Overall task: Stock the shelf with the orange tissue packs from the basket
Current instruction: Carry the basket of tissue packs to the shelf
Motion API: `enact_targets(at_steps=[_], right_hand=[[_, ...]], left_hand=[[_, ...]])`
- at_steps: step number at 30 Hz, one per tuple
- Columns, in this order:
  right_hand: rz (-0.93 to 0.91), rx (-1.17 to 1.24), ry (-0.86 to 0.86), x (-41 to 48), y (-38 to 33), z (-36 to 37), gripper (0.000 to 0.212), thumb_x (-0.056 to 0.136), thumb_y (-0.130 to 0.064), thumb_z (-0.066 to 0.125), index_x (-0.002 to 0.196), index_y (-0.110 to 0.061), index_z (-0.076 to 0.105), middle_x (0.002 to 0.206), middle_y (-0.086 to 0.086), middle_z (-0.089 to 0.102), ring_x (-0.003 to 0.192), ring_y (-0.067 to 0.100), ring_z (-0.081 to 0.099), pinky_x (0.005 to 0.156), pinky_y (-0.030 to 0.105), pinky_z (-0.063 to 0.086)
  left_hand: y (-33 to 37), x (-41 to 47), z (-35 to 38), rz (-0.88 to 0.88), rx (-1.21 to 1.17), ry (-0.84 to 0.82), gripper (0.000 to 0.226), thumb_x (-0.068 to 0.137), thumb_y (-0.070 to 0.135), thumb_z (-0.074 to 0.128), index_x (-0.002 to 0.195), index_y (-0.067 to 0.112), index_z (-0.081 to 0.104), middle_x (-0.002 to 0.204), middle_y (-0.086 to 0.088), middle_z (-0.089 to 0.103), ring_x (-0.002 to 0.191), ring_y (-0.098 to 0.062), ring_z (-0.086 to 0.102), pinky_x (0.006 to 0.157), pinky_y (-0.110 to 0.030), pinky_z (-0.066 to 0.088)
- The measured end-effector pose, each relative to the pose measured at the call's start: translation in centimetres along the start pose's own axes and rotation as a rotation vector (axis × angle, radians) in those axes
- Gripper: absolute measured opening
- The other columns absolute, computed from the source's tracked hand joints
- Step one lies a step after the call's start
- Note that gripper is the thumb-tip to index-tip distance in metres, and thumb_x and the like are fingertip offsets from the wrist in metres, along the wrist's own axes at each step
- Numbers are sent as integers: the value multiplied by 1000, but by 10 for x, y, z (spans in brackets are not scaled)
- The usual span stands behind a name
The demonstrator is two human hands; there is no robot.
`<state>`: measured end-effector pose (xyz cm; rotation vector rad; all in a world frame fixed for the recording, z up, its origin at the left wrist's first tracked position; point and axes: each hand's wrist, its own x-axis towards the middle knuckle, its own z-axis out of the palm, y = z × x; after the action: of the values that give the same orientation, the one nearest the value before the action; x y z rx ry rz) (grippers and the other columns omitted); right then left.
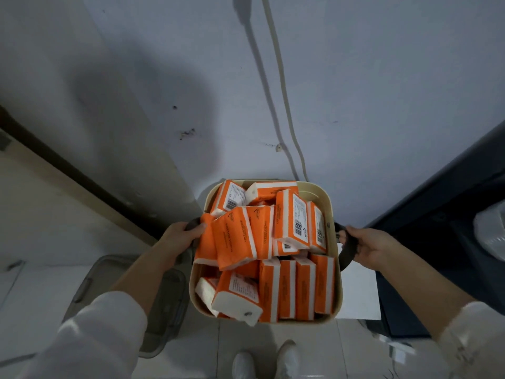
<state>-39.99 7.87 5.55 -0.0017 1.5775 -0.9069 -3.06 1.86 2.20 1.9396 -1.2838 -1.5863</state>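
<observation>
One basket (334,206), about fourteen orange tissue packs (237,239), two hands (179,237) (370,246).

The orange tissue packs (240,239) carry white labels (300,212) with barcodes (298,229) and dark printed lines (also along their sides), but no word or number is sharp enough to read.

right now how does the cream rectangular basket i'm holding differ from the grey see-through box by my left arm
The cream rectangular basket is open-topped and heaped with orange tissue packs; the translucent grey plastic box looks lidded, contents unclear. The basket is gripped in the air by the left hand and right hand; the box sits on the floor. Both are rounded rectangular containers.
</observation>
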Motion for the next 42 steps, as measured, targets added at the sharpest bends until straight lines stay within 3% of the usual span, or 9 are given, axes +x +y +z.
enact_targets(at_steps=[5,11,15,18,22,26,30,37,42], right_hand=[[-29,4,-9,-15,0,1,13,95,-8,46,90,0,56,74,12,57,67,19,56,64,33,50],[-69,26,-60,-40,-7,-4,20,94,-9,49,76,-3,55,48,6,50,39,12,49,39,19,48],[-115,23,0,-58,-5,-12,18,91,-11,54,74,-5,56,51,7,52,37,13,50,41,21,49],[-162,54,59,-75,1,-15,14,91,-10,55,79,-3,57,62,9,52,49,15,52,48,29,48],[-219,188,135,-100,20,-20,19,92,-4,50,73,-3,52,64,9,46,54,14,44,42,20,46],[-233,267,245,-125,47,-28,14,93,-3,49,80,-4,52,66,8,50,52,12,48,50,23,42],[-223,393,318,-150,80,-44,14,93,-4,51,79,-4,51,68,9,50,49,14,51,33,14,41],[-186,543,516,-193,134,-84,6,90,-4,55,85,-2,54,72,9,55,60,13,53,48,26,45],[-200,721,578,-222,177,-122,6,92,-3,51,94,2,55,72,10,52,47,11,55,34,16,45]], left_hand=[[2,-14,0,33,47,17,47,74,48,71,104,13,64,100,-7,69,94,-24,65,90,-47,50],[21,-34,-3,99,56,45,66,58,55,80,108,16,63,102,-6,69,96,-25,65,91,-49,50],[36,-39,-12,133,110,15,69,57,46,85,113,13,62,103,-5,68,94,-23,65,83,-40,53],[48,-41,-17,182,162,-6,48,66,31,83,103,11,59,99,-3,64,93,-21,59,78,-32,48],[62,-37,-23,292,198,-125,41,66,27,83,94,5,63,96,-8,68,96,-26,63,87,-41,51],[81,-43,-18,404,235,-182,23,73,25,78,81,10,62,84,-5,67,81,-20,63,64,-29,47],[97,-41,-8,481,368,-205,38,76,39,75,84,3,64,82,-11,67,76,-24,62,65,-32,46],[111,-57,45,573,446,-372,32,84,39,66,71,11,59,70,-7,59,69,-22,54,62,-32,39],[109,-82,99,602,485,-484,33,89,36,60,74,6,60,69,-7,59,68,-20,52,59,-30,38]])
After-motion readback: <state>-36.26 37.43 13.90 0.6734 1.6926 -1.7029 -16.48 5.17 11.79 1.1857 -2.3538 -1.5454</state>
